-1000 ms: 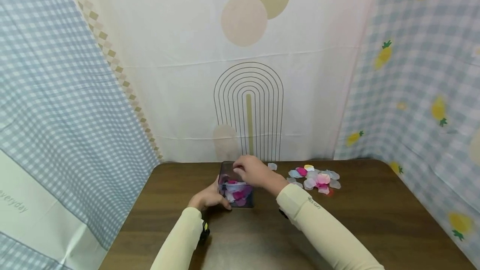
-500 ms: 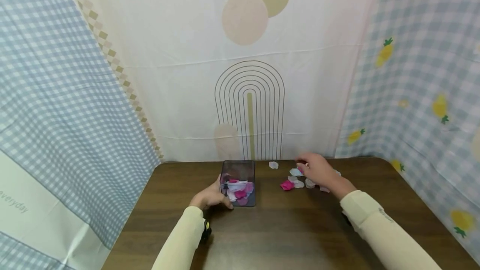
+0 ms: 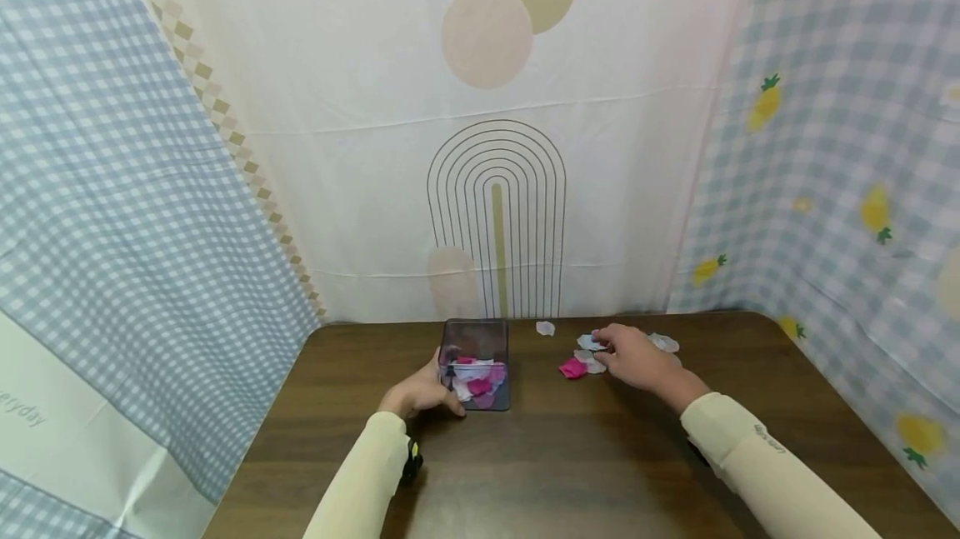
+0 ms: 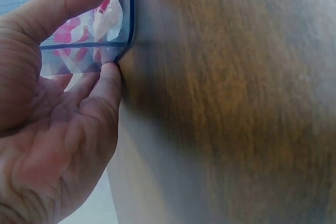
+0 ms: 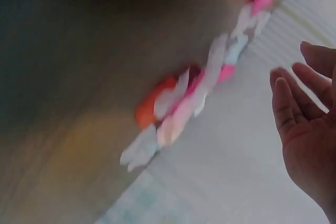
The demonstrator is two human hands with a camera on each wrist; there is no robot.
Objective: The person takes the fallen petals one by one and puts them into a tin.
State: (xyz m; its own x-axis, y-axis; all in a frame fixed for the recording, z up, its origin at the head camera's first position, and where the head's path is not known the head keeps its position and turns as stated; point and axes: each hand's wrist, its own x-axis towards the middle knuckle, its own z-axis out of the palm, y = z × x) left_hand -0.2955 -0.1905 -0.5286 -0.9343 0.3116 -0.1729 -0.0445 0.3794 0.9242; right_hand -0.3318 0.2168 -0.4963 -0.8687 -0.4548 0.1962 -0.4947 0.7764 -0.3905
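Observation:
A clear rectangular box (image 3: 498,402) with a dark edge stands on the table, partly filled with pink, white and lilac artificial petals (image 3: 480,386). My left hand (image 3: 416,393) grips its left side; thumb and fingers wrap its corner in the left wrist view (image 4: 58,124). Over the loose petals to the right is my right hand (image 3: 637,360), covering part of them. In the right wrist view that hand (image 5: 310,114) has loosely bent fingers and nothing between them, beside a blurred row of petals (image 5: 191,90). A crumpled bright pink petal (image 3: 573,368) lies left of its fingertips.
One pale petal (image 3: 545,328) lies apart near the table's back edge. Light blue petals (image 3: 589,342) and whitish petals (image 3: 663,342) show on either side of the right hand. Patterned cloth (image 3: 360,189) hangs behind the brown wooden table (image 3: 525,472).
My right hand has moved from above the box rightward to the loose petals, then slightly lower. A bright pink petal now lies at the pile's left. My left hand stays on the box.

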